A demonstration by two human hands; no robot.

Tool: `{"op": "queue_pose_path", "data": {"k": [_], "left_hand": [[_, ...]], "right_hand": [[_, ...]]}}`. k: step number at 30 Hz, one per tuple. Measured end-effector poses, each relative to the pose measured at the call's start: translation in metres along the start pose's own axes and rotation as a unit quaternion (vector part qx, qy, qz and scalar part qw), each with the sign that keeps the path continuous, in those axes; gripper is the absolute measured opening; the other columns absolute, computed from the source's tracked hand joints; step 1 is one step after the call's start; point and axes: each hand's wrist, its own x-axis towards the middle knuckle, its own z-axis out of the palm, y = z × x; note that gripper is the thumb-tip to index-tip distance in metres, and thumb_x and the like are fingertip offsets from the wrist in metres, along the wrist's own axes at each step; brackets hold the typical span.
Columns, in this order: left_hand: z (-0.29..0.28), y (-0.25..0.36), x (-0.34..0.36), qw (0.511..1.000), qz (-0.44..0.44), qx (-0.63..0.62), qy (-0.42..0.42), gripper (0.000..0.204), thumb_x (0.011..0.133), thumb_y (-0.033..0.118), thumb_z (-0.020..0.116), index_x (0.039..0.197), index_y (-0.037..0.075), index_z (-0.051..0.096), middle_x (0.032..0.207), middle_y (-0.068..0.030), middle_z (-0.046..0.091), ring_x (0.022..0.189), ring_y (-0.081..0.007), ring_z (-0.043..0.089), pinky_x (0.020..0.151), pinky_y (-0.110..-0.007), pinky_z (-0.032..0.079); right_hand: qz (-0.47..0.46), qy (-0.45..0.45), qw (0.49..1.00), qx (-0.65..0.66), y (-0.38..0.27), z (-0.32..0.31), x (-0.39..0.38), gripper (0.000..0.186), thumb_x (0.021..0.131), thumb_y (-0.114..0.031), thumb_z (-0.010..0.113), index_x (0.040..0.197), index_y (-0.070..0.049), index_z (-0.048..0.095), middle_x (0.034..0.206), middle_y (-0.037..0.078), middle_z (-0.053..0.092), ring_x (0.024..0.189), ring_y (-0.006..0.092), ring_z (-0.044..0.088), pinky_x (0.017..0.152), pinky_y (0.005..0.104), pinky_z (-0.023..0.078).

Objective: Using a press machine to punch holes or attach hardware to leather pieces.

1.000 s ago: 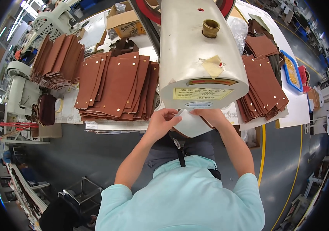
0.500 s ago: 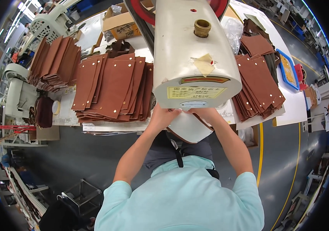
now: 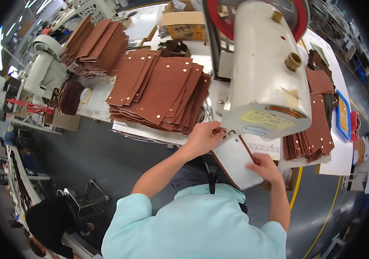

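A leather panel [image 3: 235,162], pale face up with brown edges, lies tilted in front of the cream machine head [image 3: 271,73]. My right hand [image 3: 265,167] grips its right edge, thumb on the pale face. By its upper left corner, just below the machine's front, my left hand [image 3: 206,137] has its fingertips pinched together. Whatever they hold, if anything, is too small to make out. A small metal stud shows near the panel's top edge. The machine's underside is hidden by its head.
Stacked brown leather panels with metal studs [image 3: 156,93] stand left of the machine, with another stack [image 3: 96,45] beyond. More panels [image 3: 307,123] lie at right beside a blue tray [image 3: 343,115]. A cardboard box [image 3: 183,26] sits behind. At lower left is another person [image 3: 55,224].
My view has turned, so the table appears shifted. The panel has come out from beneath the machine head toward me. My hands have parted, the right one moving down the panel's edge.
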Motion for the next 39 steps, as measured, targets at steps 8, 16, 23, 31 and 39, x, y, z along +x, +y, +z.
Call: {"op": "queue_pose_path", "data": {"k": [8, 16, 23, 31, 39], "left_hand": [[-0.143, 0.005, -0.060, 0.878, 0.038, 0.461, 0.123, 0.054, 0.081, 0.025, 0.076, 0.128, 0.004, 0.060, 0.131, -0.0192, 0.057, 0.129, -0.0386, 0.048, 0.114, -0.051, 0.030], [-0.153, -0.021, -0.054, 0.909, 0.010, 0.406, 0.092, 0.039, 0.090, 0.019, 0.067, 0.123, -0.002, 0.061, 0.129, -0.0201, 0.061, 0.120, -0.0385, 0.057, 0.104, -0.045, 0.045], [-0.157, -0.042, -0.056, 0.849, 0.155, 0.488, 0.132, 0.023, 0.091, 0.005, 0.062, 0.113, -0.002, 0.064, 0.115, -0.0190, 0.068, 0.106, -0.0359, 0.065, 0.094, -0.044, 0.052], [-0.210, 0.040, -0.099, 0.770, 0.287, 0.360, 0.442, 0.019, 0.100, 0.005, 0.055, 0.112, -0.006, 0.066, 0.109, -0.0155, 0.070, 0.102, -0.0295, 0.066, 0.094, -0.038, 0.051], [-0.129, 0.150, -0.144, 0.742, 0.435, 0.372, 0.350, 0.015, 0.094, 0.010, 0.061, 0.089, -0.003, 0.065, 0.075, -0.0141, 0.067, 0.065, -0.0242, 0.064, 0.058, -0.035, 0.052]], "right_hand": [[-0.040, 0.250, 0.944, -0.211, -0.006, -0.137, -0.113, 0.019, 0.085, -0.006, 0.070, 0.103, -0.001, 0.065, 0.070, 0.005, 0.051, 0.065, 0.0119, 0.046, 0.062, 0.0305, 0.042], [0.033, 0.678, 0.589, -0.439, -0.021, -0.257, -0.088, 0.040, 0.099, -0.017, 0.044, 0.138, -0.021, 0.056, 0.119, 0.015, 0.068, 0.098, 0.0350, 0.067, 0.080, 0.0431, 0.053], [-0.177, 0.534, 0.687, -0.461, 0.027, -0.166, 0.009, 0.017, 0.084, -0.017, 0.070, 0.098, -0.008, 0.069, 0.102, 0.011, 0.069, 0.095, 0.0313, 0.066, 0.081, 0.0420, 0.054], [-0.432, 0.376, 0.780, -0.254, -0.055, -0.006, 0.014, 0.015, 0.071, 0.002, 0.073, 0.085, -0.003, 0.069, 0.083, 0.010, 0.072, 0.077, 0.0259, 0.072, 0.066, 0.0340, 0.058], [-0.594, 0.251, 0.759, -0.086, -0.177, 0.088, -0.013, 0.063, 0.072, -0.028, 0.085, 0.123, -0.001, 0.063, 0.119, 0.018, 0.067, 0.101, 0.0343, 0.068, 0.081, 0.0395, 0.059]]}}
